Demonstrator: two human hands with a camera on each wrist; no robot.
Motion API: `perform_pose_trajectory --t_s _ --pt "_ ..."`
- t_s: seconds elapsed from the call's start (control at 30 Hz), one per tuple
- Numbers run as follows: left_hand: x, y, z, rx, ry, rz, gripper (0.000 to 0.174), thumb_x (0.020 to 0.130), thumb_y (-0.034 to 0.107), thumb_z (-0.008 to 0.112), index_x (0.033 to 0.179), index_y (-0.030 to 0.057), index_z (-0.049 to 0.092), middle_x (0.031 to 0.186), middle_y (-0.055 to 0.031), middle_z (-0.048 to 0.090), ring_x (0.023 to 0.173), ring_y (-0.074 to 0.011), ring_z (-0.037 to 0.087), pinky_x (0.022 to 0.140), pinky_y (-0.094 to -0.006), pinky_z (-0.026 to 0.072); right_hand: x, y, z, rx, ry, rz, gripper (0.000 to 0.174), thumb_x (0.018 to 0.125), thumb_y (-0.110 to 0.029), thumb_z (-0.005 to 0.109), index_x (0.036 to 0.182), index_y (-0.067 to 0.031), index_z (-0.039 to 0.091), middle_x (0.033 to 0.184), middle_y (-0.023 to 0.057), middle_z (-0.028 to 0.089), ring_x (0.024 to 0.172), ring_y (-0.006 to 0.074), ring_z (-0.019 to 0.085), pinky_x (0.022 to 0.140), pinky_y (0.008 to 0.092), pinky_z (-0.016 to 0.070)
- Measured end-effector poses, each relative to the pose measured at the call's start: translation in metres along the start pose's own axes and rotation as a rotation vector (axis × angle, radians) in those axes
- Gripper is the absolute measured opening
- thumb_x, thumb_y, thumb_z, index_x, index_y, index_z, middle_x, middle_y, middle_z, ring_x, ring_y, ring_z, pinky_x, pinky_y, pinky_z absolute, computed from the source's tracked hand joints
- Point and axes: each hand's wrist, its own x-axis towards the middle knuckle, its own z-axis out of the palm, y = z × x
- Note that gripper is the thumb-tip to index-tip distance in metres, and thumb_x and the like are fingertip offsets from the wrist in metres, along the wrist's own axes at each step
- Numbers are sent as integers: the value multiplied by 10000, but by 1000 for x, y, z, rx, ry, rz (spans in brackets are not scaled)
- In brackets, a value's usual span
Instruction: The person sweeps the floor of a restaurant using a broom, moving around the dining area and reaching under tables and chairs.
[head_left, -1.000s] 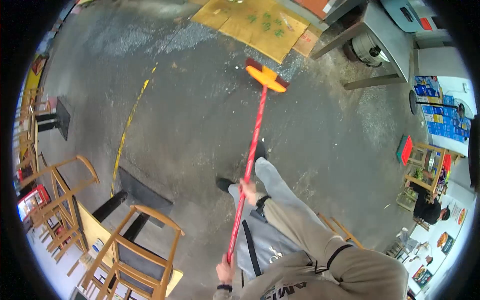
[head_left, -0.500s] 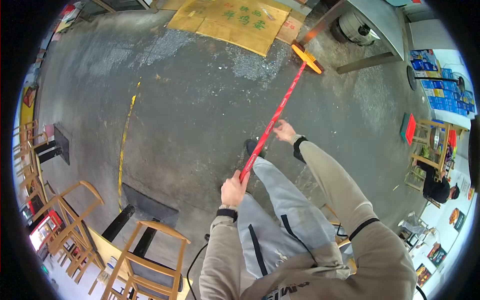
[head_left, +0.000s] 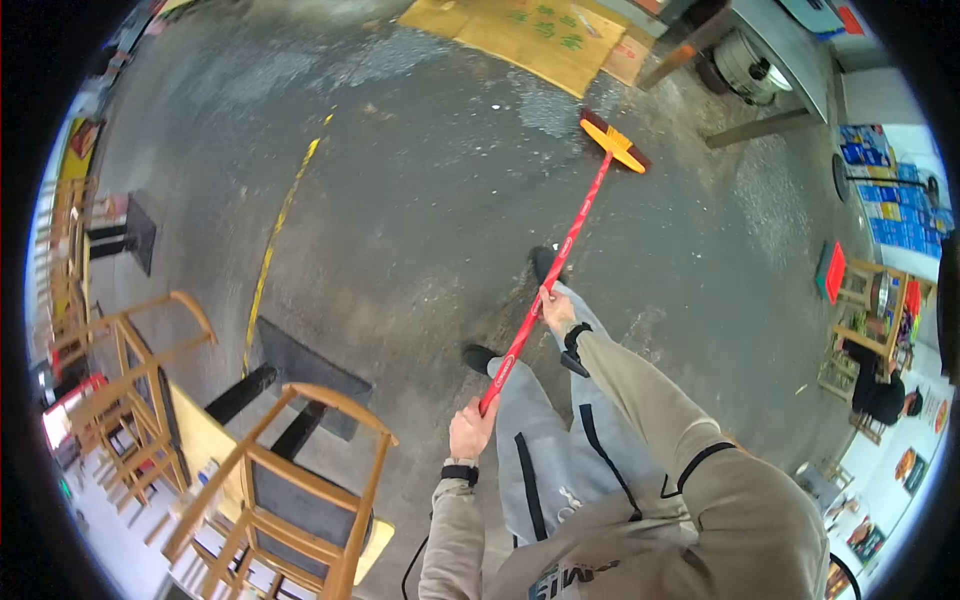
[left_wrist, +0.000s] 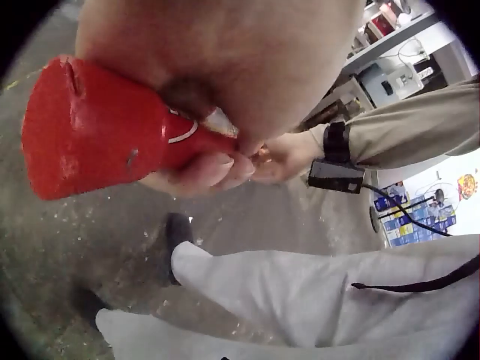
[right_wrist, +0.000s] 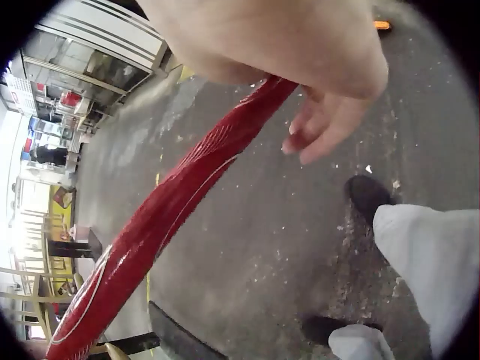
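Observation:
A broom with a red handle slants away from the body. Its orange head with dark red bristles is on the floor ahead, right of centre. My left hand grips the handle close to its top end; in the left wrist view the flared red end cap sticks out past that hand. Farther down, around the middle of the handle, my right hand holds it with curled fingers. The right wrist view shows the handle passing under the right palm, with some fingertips hanging beside it.
Wooden chairs rest upturned on a table at left, above its black base. A yellow tape line crosses the floor. Flattened cardboard lies ahead, beside a metal table. A seated person is at right.
The broom head swung right and outward, then came slightly back. The right hand loosened near the handle half a second ago and now holds it again. The left hand rose from beside the body.

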Motion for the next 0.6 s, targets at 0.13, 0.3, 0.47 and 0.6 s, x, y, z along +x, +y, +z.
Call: perform_pose_trajectory --t_s 0.13,0.3,0.47,0.6 --pt "-90 -85 -19 57 -34 -82 462 874 484 512 819 30 576 713 -264 599 708 -442 591 606 -523 458 -85 31 56 -177 -205 60 503 848 -492 513 965 -14 620 878 224 654 920 353 625 785 420 477" --pt "-237 -184 -19 -44 -165 -283 423 884 484 490 836 71 567 694 -233 605 698 -441 589 587 -524 456 -197 52 134 257 -386 359 335 853 -358 580 908 -31 532 698 102 576 616 250 609 532 421 499" --pt "-326 -212 -11 229 6 -352 360 891 449 489 839 102 570 631 -206 599 609 -426 589 522 -518 454 -274 77 167 359 -519 753 220 906 -250 516 953 -44 453 727 84 523 603 229 568 540 419 513" --pt "-327 -207 5 219 -20 -313 329 893 424 495 838 108 567 602 -194 591 581 -413 589 499 -507 452 -278 81 154 402 -465 679 190 909 -218 515 980 -56 445 730 92 522 606 222 567 546 411 519"
